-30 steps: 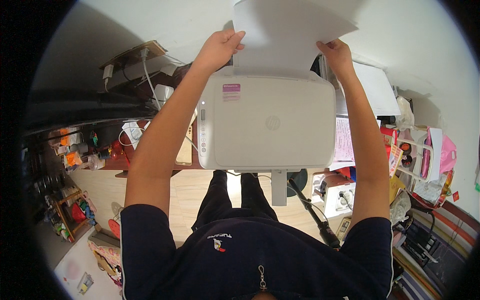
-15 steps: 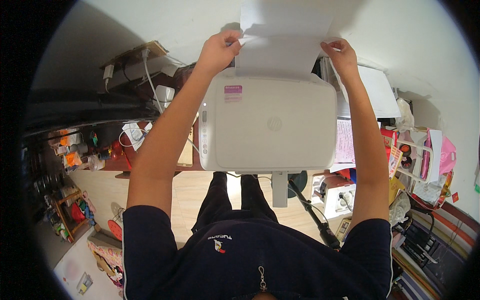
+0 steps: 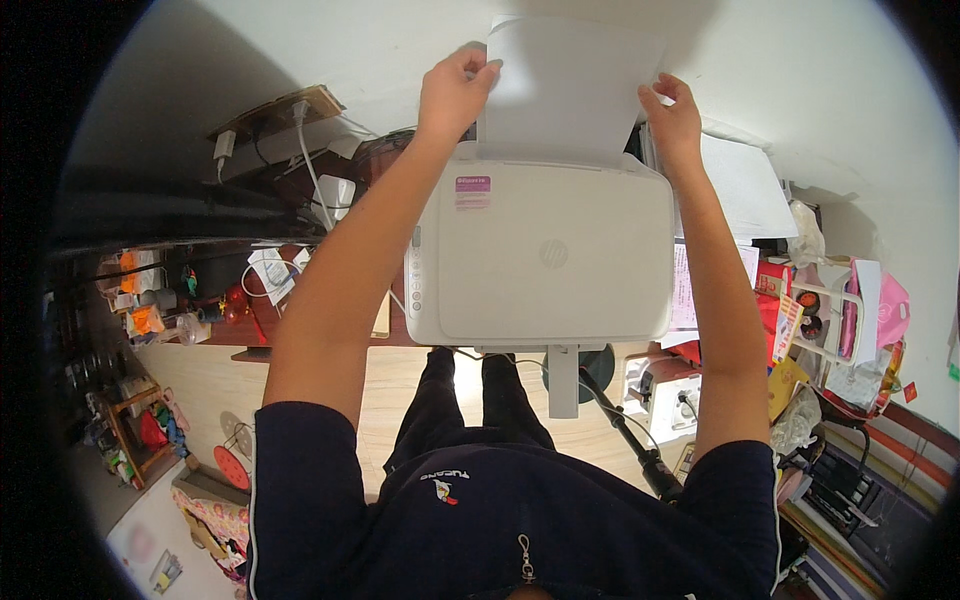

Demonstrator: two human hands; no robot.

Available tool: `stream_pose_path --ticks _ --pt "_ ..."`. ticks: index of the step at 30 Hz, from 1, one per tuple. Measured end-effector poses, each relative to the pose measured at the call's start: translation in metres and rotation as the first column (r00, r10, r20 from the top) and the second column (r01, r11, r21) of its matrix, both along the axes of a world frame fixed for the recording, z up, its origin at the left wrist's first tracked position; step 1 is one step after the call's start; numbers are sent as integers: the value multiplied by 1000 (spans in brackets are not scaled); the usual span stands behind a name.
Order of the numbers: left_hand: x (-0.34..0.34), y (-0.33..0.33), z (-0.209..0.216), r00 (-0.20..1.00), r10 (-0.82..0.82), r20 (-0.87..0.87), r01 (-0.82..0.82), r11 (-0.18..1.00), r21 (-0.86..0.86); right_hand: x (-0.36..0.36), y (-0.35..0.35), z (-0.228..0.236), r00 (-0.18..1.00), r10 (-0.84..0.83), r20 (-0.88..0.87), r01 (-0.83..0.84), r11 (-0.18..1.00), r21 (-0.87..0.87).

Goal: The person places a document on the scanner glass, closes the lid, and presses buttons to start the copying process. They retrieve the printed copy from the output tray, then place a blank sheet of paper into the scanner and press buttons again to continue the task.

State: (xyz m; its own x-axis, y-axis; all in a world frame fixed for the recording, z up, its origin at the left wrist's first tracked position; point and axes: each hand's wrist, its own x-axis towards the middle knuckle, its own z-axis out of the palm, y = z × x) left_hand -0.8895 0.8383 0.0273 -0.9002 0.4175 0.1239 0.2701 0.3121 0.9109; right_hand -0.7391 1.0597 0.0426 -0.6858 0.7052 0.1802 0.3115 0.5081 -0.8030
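Note:
White paper sheets stand upright at the back of a white printer, their lower edge behind its lid. Closed at the left edge of the paper, my left hand has thumb and fingers at the margin. My right hand pinches the opposite edge a little lower, its fingertips together. The printer's flat lid is down, with a purple-and-white sticker on it. A narrow output tray sticks out from the printer's front.
The printer stands on a dark red desk against a white wall. A stack of white paper lies to its right, beside a rack of odds and ends. Cables and a power strip are at the left. A black stand pole rises below.
The paper has come down, and its top edge now shows. My left hand has shifted higher along its side; my right hand stays nearly in place. The view has shifted slightly.

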Motion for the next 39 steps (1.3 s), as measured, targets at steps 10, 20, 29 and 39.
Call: stream_pose_path --ticks 10,20,29,39 --pt "51 -110 -29 966 43 253 -104 968 230 55 -88 -27 998 57 3 -57 998 -30" --pt "212 -237 -88 729 -12 685 -71 993 93 223 -309 -69 924 374 75 -305 841 -446" --pt "195 -232 -126 774 -89 627 -10 988 153 215 -331 -69 918 349 187 -204 821 -533" --pt "199 -230 -115 777 -112 620 -25 978 208 219 -355 -63 910 353 218 -203 837 -509"
